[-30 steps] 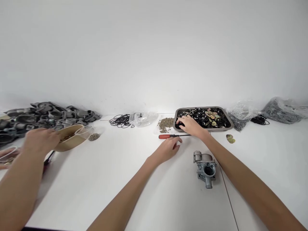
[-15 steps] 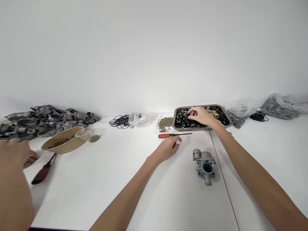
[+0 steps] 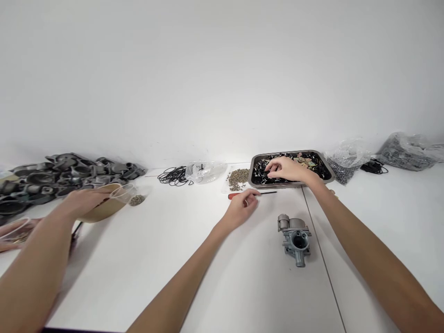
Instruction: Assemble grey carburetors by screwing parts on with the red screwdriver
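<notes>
My left hand [image 3: 242,209] lies on the white table [image 3: 194,259] with its fingers curled over the red-handled screwdriver [image 3: 233,195], whose dark shaft points right. My right hand [image 3: 286,169] reaches into the grey metal tray [image 3: 328,173] of small black parts and coloured discs. Its fingertips are pinched down among the parts, and what they hold is hidden. A grey metal carburetor body [image 3: 294,236] stands on the table between my forearms.
A co-worker's hand [image 3: 85,200] reaches over a tan bowl [image 3: 104,209] at the left, beside a clear cup [image 3: 126,192]. Grey castings [image 3: 65,173] are heaped at the far left. Black O-rings [image 3: 172,175], brass screws [image 3: 238,178] and plastic bags [image 3: 405,155] line the back edge.
My left hand slid up onto the screwdriver handle and curled its fingers. My right hand shifted a little inside the tray. The co-worker's arm swung back to the tan bowl.
</notes>
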The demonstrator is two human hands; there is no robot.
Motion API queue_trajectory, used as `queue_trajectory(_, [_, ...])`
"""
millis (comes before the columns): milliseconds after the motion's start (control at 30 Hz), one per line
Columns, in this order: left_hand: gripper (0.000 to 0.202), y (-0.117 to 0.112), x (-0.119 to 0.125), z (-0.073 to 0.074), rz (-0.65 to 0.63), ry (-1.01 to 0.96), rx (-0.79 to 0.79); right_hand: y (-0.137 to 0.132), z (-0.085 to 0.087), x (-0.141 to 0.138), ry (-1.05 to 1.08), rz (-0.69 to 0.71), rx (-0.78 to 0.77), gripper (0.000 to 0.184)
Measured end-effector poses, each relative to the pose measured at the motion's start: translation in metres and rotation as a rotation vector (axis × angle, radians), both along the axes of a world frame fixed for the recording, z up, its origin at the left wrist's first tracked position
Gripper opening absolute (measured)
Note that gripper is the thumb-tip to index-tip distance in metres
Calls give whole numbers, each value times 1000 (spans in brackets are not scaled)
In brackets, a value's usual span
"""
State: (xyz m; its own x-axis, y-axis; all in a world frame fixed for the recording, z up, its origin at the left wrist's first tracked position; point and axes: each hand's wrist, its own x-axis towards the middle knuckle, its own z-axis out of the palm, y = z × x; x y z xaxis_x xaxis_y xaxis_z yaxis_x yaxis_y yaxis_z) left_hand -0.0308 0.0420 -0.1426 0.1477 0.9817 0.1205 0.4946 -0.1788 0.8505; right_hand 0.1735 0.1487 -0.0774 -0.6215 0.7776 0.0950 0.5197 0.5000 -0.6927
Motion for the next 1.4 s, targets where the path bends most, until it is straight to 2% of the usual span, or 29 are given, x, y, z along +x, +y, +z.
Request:
queue_trajectory(67, [41,0,0,9,79,-286,-29,-11,3,-12,20,127,-60,26])
queue_trajectory(133, [53,0,-1,17,107,-510,-93,-23,5,-25,39,234,-120,26])
queue_trajectory(200, [51,0,-3,22,80,-654,-170,-34,5,-36,50,309,-174,23])
queue_trajectory(300, [37,1,-6,22,40,-794,-248,-42,1,-46,85,370,-241,22])
queue_trajectory(367, [35,2,-7,19,73,-860,-283,-43,-3,-49,106,341,-236,25])
queue_trajectory(500, [30,3,-6,16,151,-930,-343,-36,-10,-49,97,239,-124,28])
queue_trajectory(600, [26,2,-4,18,140,-918,-350,-29,-7,-44,109,182,-59,23])
queue_trajectory(700, [24,0,-4,18,107,-841,-364,-25,5,-30,116,88,29,17])
queue_trajectory(867, [22,1,-4,12,59,-760,-399,-23,40,1,161,-92,166,22])
queue_trajectory(967, [21,2,-5,8,45,-740,-400,-17,47,15,270,-165,246,20])
queue_trajectory(1033, [20,2,-6,7,37,-730,-396,-9,40,21,294,-217,277,18])
queue_trajectory(1133, [20,2,-6,8,36,-715,-393,6,18,22,185,-264,236,28])
queue_trajectory(1233, [20,2,-5,9,42,-703,-393,14,-5,15,10,-242,282,34])
queue_trajectory(1400, [20,2,-5,7,23,-692,-391,5,-30,-14,-160,-169,396,27])
